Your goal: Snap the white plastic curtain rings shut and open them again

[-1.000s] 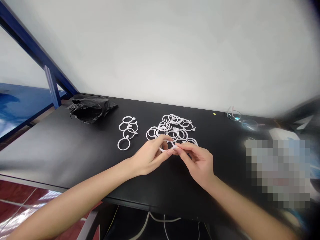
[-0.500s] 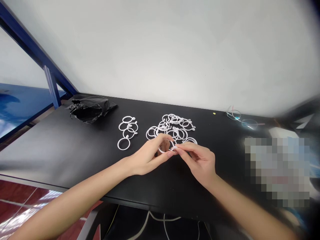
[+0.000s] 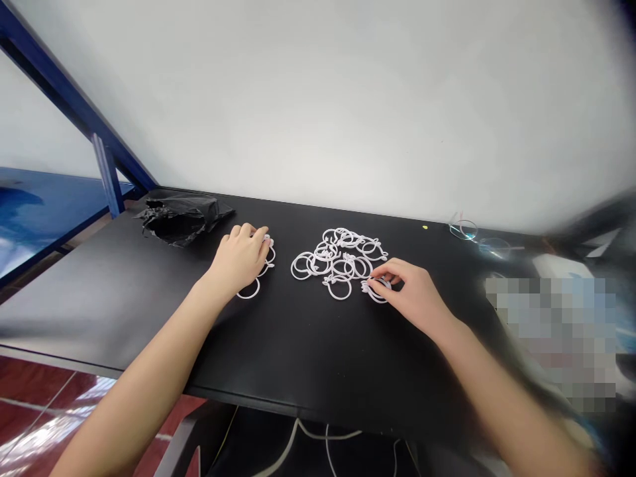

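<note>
My left hand [image 3: 241, 255] reaches over the small left group of white curtain rings, its fingers curled down. Its fingertips are partly hidden, so what they hold, if anything, does not show. One curtain ring [image 3: 248, 289] of that group lies just in front of the hand, and others peek out at its right side. My right hand [image 3: 405, 285] pinches with thumb and fingers at white curtain rings [image 3: 378, 298] on the right edge of the larger pile. That pile of curtain rings [image 3: 342, 258], each with a small eyelet, lies loose and overlapping between my hands.
A crumpled black plastic bag [image 3: 183, 218] lies open at the back left of the black table [image 3: 298, 351]. Eyeglasses [image 3: 467, 230] rest by the white wall at the back right. A blurred-out item [image 3: 556, 344] occupies the right side. Cables hang below the front edge.
My hands have come apart from the ring they held together. The left moved left to the small group; the right went down to rings at the pile's right edge.
</note>
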